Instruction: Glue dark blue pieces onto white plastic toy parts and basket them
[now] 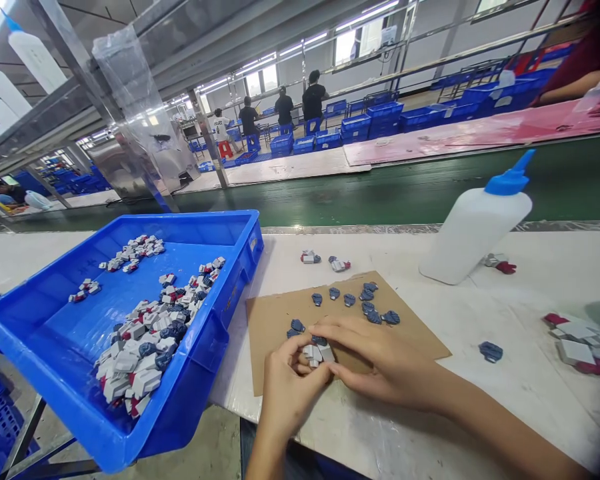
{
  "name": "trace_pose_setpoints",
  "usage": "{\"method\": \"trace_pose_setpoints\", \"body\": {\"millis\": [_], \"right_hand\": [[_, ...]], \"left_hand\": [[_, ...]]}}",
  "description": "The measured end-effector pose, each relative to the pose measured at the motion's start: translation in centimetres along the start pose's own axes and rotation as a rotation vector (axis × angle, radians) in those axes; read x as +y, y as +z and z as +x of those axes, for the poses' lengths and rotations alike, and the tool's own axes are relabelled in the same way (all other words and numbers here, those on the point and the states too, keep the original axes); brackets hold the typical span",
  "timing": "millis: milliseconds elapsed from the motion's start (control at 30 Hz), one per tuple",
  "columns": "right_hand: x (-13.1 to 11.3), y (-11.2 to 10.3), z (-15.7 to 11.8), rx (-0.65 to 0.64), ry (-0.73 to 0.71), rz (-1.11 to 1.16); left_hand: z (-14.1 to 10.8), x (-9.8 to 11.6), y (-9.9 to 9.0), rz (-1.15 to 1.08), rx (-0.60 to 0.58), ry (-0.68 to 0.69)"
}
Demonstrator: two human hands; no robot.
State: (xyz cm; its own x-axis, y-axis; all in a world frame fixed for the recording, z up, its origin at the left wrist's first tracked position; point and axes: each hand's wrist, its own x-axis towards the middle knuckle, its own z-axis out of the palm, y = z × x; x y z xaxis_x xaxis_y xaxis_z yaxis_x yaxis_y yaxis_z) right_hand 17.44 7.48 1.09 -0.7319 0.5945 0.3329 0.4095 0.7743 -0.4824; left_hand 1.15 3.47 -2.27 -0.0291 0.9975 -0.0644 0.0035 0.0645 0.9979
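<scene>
Low over a brown cardboard sheet [275, 307], my left hand [293, 383] and my right hand [375, 357] meet around a small white-and-grey plastic part [319, 353]. A dark blue piece [319, 340] sits at its top edge, between my fingers. Thumb and fingers of both hands are closed on the part, which they partly cover. Several loose dark blue pieces [349, 300] lie on the cardboard just beyond my hands. Another dark blue piece [491, 351] rests on the white table to the right.
At left stands a blue bin [235, 293] holding many white, red and blue parts [145, 333]. A white squeeze bottle [475, 227] with a blue nozzle stands behind my right hand. More parts [580, 340] lie far right. Beyond runs a green conveyor belt [300, 200]; people work farther back.
</scene>
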Motion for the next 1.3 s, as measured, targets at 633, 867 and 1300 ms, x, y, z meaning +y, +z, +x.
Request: {"method": "trace_pose_setpoints", "body": {"millis": [633, 867, 1300], "right_hand": [[0.7, 1.5, -0.2, 0.216, -0.142, -0.213], [0.3, 1.8, -0.3, 0.226, -0.059, -0.143], [0.6, 4.9, -0.4, 0.424, -0.075, -0.276]], "left_hand": [[-0.5, 0.3, -0.6, 0.037, -0.175, 0.095], [-0.7, -0.4, -1.0, 0.07, -0.195, 0.126], [-0.6, -0.4, -1.2, 0.004, -0.197, 0.114]]}}
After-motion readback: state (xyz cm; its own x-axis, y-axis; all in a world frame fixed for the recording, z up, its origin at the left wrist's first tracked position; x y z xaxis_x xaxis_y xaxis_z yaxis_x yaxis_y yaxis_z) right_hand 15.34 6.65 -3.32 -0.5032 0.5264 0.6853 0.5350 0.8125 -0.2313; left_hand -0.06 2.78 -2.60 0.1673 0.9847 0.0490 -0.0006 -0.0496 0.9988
